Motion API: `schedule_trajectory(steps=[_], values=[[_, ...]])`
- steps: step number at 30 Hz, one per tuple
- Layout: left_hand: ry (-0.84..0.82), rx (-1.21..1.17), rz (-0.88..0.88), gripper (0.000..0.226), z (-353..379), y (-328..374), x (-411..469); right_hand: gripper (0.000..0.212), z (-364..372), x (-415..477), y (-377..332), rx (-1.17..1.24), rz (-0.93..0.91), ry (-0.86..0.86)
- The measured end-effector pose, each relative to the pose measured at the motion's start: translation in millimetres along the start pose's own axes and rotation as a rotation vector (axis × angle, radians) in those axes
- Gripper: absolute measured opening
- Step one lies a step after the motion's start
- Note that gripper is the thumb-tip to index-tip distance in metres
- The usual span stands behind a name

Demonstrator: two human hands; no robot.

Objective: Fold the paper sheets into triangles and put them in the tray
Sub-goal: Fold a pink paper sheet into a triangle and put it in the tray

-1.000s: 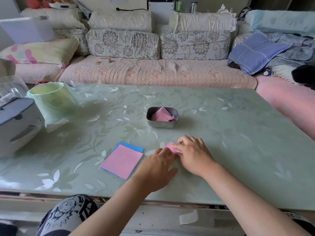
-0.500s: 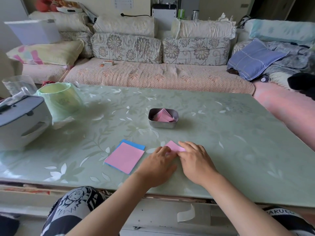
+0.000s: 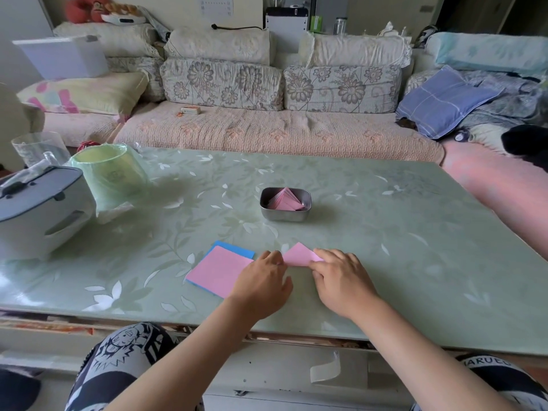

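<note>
Pale green floral glass tabletop (image 3: 385, 232) in front of a patterned sofa (image 3: 267, 84), and we're mid-fold! A small pink folded paper triangle (image 3: 298, 254) lies flat between both hands. The left hand (image 3: 262, 281) has its fingertips at the triangle's left corner; pinching or pressing, I can't tell. The right hand (image 3: 341, 280) lays its fingers over the right corner and seems to press the crease down. Looks like the creasing step. Next comes lifting it to the small grey metal tray (image 3: 284, 216), well beyond, which already holds pink triangles. More wait in the stack of square pink sheets on blue (image 3: 219, 269).
</note>
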State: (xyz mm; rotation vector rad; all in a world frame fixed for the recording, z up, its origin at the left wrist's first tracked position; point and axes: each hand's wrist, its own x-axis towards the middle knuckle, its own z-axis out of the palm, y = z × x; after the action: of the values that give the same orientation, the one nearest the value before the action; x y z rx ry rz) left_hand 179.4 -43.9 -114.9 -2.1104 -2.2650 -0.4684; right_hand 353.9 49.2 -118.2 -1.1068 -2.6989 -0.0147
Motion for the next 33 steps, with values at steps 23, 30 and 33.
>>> schedule_trajectory(steps=[23, 30, 33], values=[[0.095, -0.088, 0.168, 0.031, -5.3, 1.4, -0.5, 0.034, 1.2, 3.1, -6.4, 0.015, 0.037, -0.003], [0.020, -0.051, 0.201, 0.044, 2.3, 8.9, 5.0, 0.036, -2.1, -2.1, -8.2, 0.111, 0.068, -0.025], [0.002, 0.012, 0.187, 0.043, 2.9, 11.9, 4.9, 0.035, -3.8, -2.8, -6.6, 0.065, 0.104, -0.019]])
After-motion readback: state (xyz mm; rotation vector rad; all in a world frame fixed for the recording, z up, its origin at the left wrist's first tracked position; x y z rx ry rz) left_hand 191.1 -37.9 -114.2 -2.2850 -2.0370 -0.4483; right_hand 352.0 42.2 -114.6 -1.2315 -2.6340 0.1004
